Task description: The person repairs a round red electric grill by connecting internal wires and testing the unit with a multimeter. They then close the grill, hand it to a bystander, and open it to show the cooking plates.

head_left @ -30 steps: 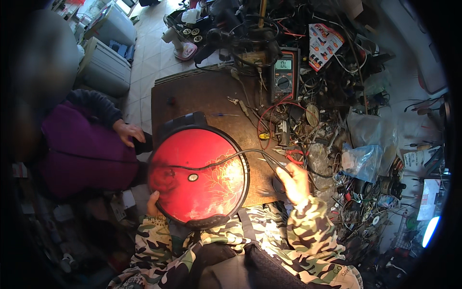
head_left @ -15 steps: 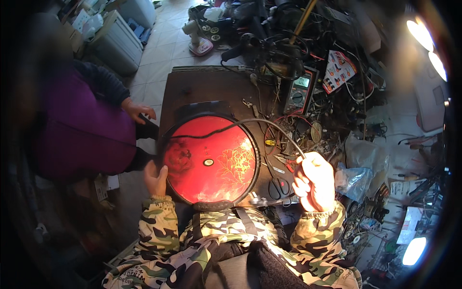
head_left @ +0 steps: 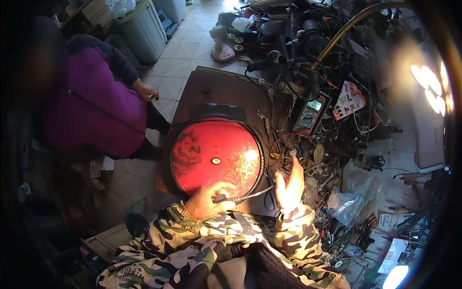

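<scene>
A round red appliance [head_left: 207, 149] with a flower print, a small oval badge and a dark rim lies on the bench in front of me; it resembles an electric griddle. Over its near edge, my left hand [head_left: 208, 200] is closed round the dark end of a power cord [head_left: 255, 194]. From there the cord runs right to my right hand [head_left: 291, 185], whose fingers are stretched and thumb apart. It passes beside that thumb, and its further course is hidden.
The brown bench [head_left: 202, 89] extends beyond the appliance. A multimeter [head_left: 312, 114], tangled wires and parts crowd its right side, with a clear plastic bag [head_left: 349, 207] nearer me. Another person in a purple vest [head_left: 96, 101] stands at the left. A bent lamp arm [head_left: 356, 29] arches at upper right.
My left hand has come from the appliance's left side to its near edge and taken the cord's end. My right hand has moved left and opened; the cord no longer arches over the lid.
</scene>
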A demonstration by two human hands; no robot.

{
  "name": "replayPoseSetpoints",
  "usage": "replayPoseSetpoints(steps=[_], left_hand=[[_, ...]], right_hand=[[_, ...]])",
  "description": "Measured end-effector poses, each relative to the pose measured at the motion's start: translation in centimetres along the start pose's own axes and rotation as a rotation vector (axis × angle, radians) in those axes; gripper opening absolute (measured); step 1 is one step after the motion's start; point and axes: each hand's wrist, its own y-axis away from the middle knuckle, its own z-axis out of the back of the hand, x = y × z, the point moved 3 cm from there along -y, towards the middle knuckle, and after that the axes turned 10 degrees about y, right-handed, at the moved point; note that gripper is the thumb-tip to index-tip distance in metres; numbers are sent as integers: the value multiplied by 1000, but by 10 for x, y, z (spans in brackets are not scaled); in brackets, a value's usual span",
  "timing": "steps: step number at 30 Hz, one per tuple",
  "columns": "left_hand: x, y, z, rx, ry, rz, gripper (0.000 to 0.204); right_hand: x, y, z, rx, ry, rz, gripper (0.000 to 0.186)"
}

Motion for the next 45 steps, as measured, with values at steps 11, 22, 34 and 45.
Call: replayPoseSetpoints(steps=[11,22,34,45], left_hand=[[-36,-30,-45,-108,-203,-166,61],[-18,-37,-47,-245,36,-257,72],[122,76,150,-1198,-353,-215,33],[224,50,206,-1448,-598,112,45]], right_hand=[[60,39,18,76,-211,535,61],[50,2,38,142,84,333,46],[-98,-158,-113,188,-438,-373,28],[-95,-210,-196,-42,-15,-321,36]])
